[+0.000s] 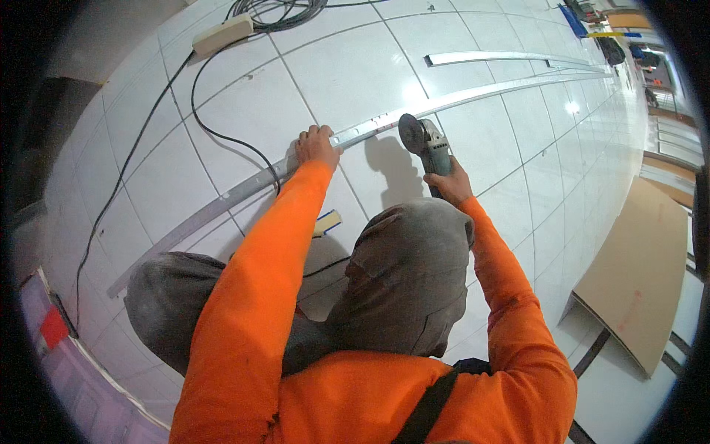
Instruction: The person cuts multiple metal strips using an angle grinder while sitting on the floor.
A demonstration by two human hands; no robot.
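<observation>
A long metal channel (473, 94) with holes along part of it lies on the tiled floor, running from lower left to upper right. My left hand (316, 146) is closed around the channel near its middle. In my right hand (451, 181) is a green angle grinder (438, 157), gripped by its body. Its dark disc (412, 134) faces the channel, and a shadow falls on the tiles beside it. Whether the disc is spinning I cannot tell. My knees are bent up close behind both hands.
A shorter metal channel (488, 56) lies farther off. A beige power strip (222, 35) and coiled black cable (285, 11) are at the top left, with a cord crossing the channel. Brown cardboard (636, 274) lies at right. A yellow-and-blue piece (327, 223) sits near my knee.
</observation>
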